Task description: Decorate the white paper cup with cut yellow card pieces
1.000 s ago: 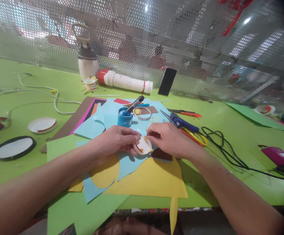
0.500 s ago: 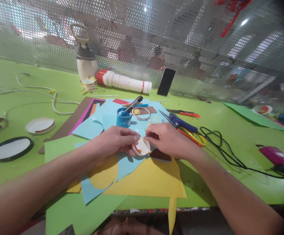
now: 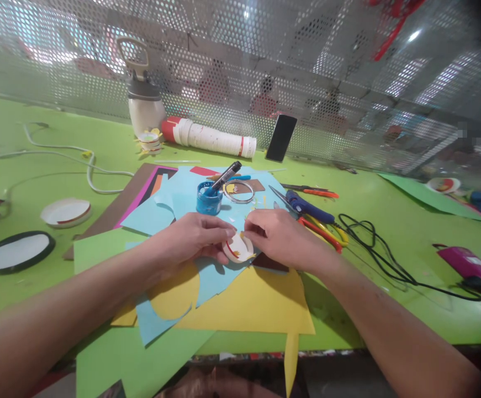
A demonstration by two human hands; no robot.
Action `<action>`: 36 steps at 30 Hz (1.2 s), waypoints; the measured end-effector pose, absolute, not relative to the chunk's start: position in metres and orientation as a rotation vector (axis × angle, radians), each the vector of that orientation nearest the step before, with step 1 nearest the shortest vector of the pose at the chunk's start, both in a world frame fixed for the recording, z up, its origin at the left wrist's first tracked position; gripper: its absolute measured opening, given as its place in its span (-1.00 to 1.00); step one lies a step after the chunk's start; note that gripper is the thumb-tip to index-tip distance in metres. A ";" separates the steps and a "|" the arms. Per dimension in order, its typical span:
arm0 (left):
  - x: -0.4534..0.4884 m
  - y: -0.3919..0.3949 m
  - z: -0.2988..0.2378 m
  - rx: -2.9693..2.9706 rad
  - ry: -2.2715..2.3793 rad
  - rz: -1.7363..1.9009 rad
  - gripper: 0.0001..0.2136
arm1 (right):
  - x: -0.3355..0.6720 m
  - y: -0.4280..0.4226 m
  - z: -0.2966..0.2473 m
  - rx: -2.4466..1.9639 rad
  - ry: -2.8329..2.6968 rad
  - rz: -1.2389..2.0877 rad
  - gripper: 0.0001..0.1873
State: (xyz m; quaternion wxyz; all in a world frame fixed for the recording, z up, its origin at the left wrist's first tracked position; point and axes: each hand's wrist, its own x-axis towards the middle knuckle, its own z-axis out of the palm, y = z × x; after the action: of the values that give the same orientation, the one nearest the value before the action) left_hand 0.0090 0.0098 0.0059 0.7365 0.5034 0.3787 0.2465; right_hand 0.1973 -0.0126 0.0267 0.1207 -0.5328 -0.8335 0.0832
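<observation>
A blue pot [image 3: 208, 201], scissors [image 3: 306, 207] and perhaps stacked cups [image 3: 211, 139] lie about.

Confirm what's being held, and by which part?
Both hands hold the white round paper piece: the left hand has its fingers on the left edge, and the right hand has its fingers on the upper right edge.

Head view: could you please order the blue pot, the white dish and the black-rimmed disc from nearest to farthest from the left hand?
From the left hand, holding the paper cup:
1. Blue pot, just beyond it.
2. White dish, out left.
3. Black-rimmed disc, farthest left.
</observation>
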 end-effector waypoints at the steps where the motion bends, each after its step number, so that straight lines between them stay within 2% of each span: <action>1: 0.009 0.010 0.006 1.106 0.831 0.542 -0.80 | 0.197 -0.013 0.027 -1.562 -2.440 0.246 -0.83; 19: 0.008 0.010 0.004 1.115 0.823 0.542 -0.79 | 0.196 -0.014 0.024 -1.590 -2.420 0.160 -0.84; 23: 0.007 0.010 0.005 1.105 0.806 0.547 -0.78 | 0.201 -0.011 0.029 -1.585 -2.317 0.283 -0.86; 30: 0.007 0.011 0.004 1.095 0.819 0.545 -0.74 | 0.218 -0.003 0.041 -1.600 -2.182 0.394 -0.77; 36: 0.007 0.011 0.005 1.097 0.832 0.542 -0.78 | 0.210 -0.007 0.038 -1.647 -2.193 0.589 -0.83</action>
State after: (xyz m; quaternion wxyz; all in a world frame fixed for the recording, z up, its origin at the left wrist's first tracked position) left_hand 0.0068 0.0105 0.0050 0.7385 0.4999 0.3791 0.2471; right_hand 0.2102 -0.0073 0.0378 0.1675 -0.5788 -0.7708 0.2070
